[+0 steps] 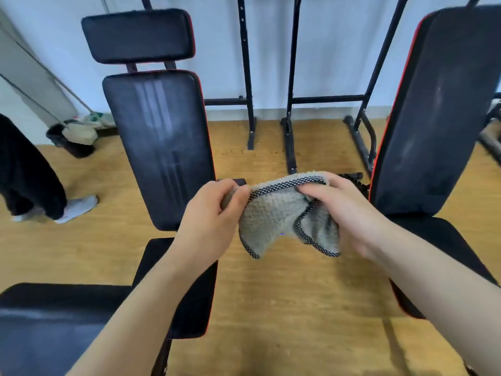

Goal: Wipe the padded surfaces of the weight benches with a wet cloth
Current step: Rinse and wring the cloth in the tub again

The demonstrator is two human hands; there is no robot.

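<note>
Cloth [273, 215]: grey, fluffy, dark dotted hem, bunched between both hands.

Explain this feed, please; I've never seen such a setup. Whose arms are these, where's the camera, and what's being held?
No machine here: one camera sits on a person's head, looking down at their own bare arms. The left hand and right hand each grip an edge of a grey cloth, held in the air between two black padded benches, the left bench and the right bench, standing on a wooden floor. Another person's legs show at far left.
</note>
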